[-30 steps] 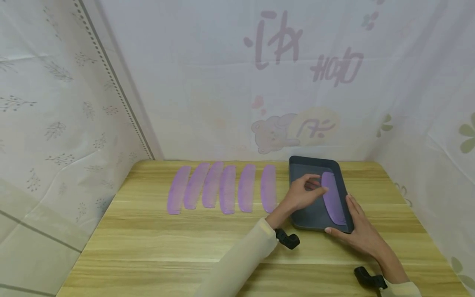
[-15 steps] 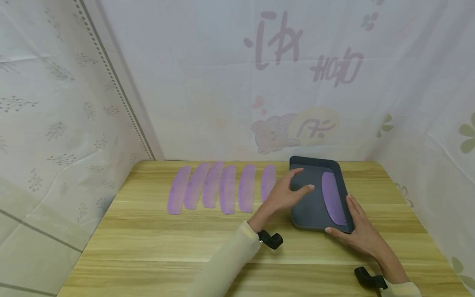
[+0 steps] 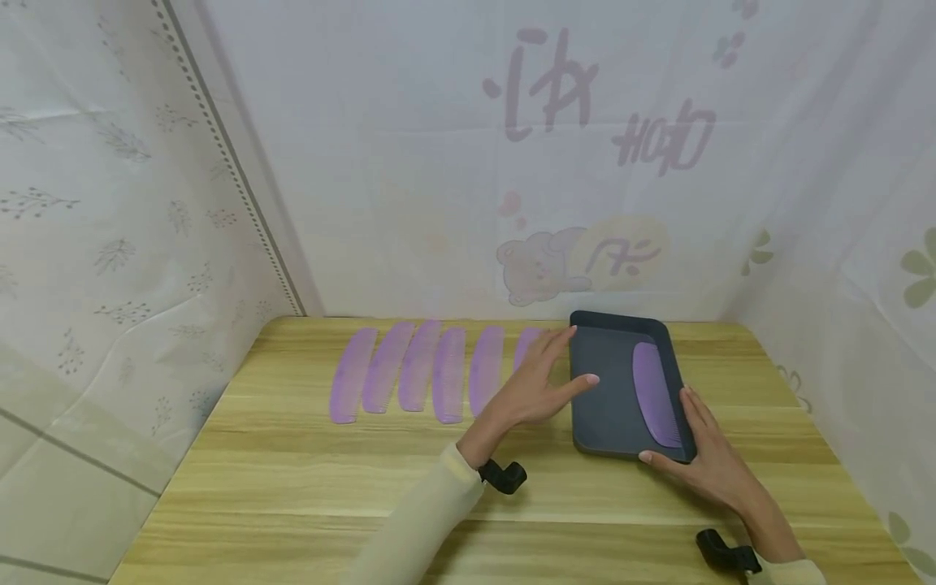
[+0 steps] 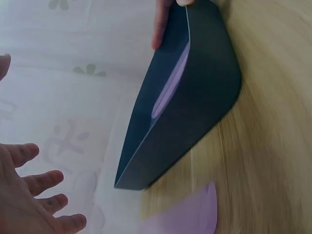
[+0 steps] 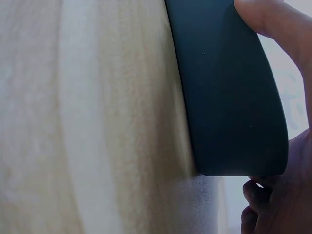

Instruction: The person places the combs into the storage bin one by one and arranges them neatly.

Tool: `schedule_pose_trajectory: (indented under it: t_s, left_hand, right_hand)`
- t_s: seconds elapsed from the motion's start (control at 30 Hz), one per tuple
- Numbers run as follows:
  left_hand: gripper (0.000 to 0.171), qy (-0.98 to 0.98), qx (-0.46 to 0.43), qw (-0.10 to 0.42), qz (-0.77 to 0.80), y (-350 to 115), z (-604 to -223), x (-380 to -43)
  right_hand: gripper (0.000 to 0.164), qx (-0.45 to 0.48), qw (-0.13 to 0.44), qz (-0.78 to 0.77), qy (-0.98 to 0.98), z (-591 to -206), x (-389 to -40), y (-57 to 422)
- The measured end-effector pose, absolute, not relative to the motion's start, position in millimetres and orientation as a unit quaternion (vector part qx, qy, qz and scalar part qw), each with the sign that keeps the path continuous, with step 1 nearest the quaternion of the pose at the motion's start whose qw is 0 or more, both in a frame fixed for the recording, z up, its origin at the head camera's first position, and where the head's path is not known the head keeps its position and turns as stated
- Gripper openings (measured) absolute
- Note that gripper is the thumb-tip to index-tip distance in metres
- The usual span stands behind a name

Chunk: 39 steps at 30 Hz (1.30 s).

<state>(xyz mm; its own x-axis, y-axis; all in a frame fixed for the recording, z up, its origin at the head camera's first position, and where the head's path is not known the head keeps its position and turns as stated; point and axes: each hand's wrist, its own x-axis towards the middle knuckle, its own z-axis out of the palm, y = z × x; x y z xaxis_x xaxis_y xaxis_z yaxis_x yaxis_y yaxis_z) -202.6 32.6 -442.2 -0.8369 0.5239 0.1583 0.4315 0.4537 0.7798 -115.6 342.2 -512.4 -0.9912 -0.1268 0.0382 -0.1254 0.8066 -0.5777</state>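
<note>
My left hand (image 3: 531, 390) has its fingers spread and holds nothing. It is over the table just left of the dark grey tray (image 3: 603, 414), partly covering the nearest purple comb (image 3: 526, 341). In the left wrist view that comb (image 4: 190, 214) lies below the splayed fingers. Another purple comb (image 3: 653, 396) lies inside the tray along its right wall, teeth toward that wall. My right hand (image 3: 720, 471) grips the tray's near right corner, thumb on the front edge and fingers along the right side.
Several purple combs (image 3: 448, 375) lie in a row to the left of the tray, roughly parallel. The wooden table (image 3: 292, 487) meets a printed cloth backdrop (image 3: 409, 203) at its far edge, with more cloth on both sides.
My left hand has moved left, away from the comb in the tray and past the tray's left wall, and its fingers have spread. The right hand stays on the tray corner.
</note>
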Motion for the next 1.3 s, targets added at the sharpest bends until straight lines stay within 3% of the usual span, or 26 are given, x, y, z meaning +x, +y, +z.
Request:
schedule_pose_trajectory:
  t_s: [0.77,1.3]
  left_hand:
    - [0.093,0.909,0.263,-0.038,0.320,-23,-458,-199]
    - [0.095,0.924,0.192,-0.074,0.323,-66,-459,-209]
  right_hand:
    - [0.125,-0.055,0.017,-0.301,0.952,-509,-114,341]
    - [0.124,-0.062,0.004,-0.310,0.949,-512,-116,343]
